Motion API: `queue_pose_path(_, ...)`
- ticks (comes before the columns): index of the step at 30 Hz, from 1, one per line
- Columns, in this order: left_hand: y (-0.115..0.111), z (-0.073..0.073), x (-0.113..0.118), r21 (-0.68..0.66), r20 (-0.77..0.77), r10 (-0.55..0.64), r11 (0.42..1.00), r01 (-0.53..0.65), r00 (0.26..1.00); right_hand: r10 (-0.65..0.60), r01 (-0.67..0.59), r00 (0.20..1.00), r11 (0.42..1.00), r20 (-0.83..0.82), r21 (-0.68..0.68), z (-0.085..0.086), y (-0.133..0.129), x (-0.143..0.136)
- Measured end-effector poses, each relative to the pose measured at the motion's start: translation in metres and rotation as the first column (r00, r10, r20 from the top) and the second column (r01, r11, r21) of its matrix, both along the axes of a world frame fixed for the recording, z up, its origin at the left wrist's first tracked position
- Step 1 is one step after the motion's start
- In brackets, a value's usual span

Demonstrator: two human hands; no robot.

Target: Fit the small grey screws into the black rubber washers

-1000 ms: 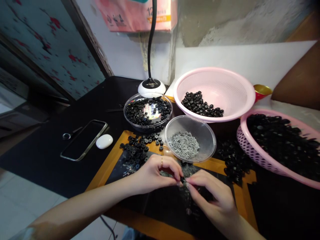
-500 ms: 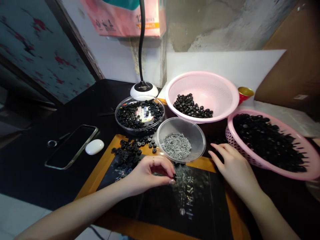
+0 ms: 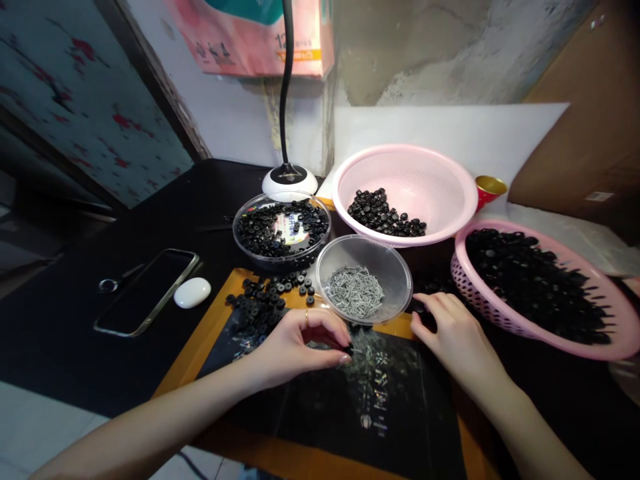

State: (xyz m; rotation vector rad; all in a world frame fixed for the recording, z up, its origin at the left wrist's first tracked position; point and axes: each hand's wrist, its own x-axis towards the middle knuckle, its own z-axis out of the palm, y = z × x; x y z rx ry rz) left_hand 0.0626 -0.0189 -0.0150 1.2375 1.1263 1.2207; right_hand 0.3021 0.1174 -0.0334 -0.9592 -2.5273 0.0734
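My left hand (image 3: 305,343) is closed in a pinch over the black mat (image 3: 320,413). Between its thumb and forefinger sits a small black washer-like piece (image 3: 349,348) with a thin metal screw (image 3: 357,351) pointing right. My right hand (image 3: 453,330) is at the right edge of the mat, thumb and forefinger curled around a dark round piece (image 3: 423,309) whose exact shape is hard to see. Short silver screws (image 3: 355,292) fill the bottom of a clear bowl (image 3: 397,267) between the hands. Loose black washers (image 3: 263,303) lie beyond my left hand.
A clear round tray (image 3: 239,248) of black parts stands by the lamp base (image 3: 290,181). Two pink baskets (image 3: 405,157) (image 3: 625,333) hold black pieces at the back and right. A phone (image 3: 147,291) and a white oval case (image 3: 193,293) lie at the left.
My right hand has shifted slightly left and toward me, its fingertips now around a dark piece. My left hand keeps its pinch in nearly the same place.
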Motion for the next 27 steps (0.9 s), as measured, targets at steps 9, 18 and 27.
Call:
queue_pose_path(9, -0.002, 0.006, 0.001, 0.094, -0.018, 0.022, 0.995, -0.020, 1.000, -0.007, -0.254, 0.952, 0.539, -0.305, -0.803, 0.036, -0.048, -0.014)
queue_pose_path(18, -0.008, 0.010, 0.004, 0.315, -0.213, 0.081, 0.949, -0.010, 0.974, -0.202, -0.394, 0.856, 0.344, -0.477, -0.852, 0.022, -0.075, -0.032)
queue_pose_path(27, -0.009, 0.012, 0.004, 0.324, -0.256, 0.055, 0.946, 0.032, 0.965, -0.216, -0.423, 0.830, 0.358, -0.515, -0.832, 0.019, -0.079, -0.034)
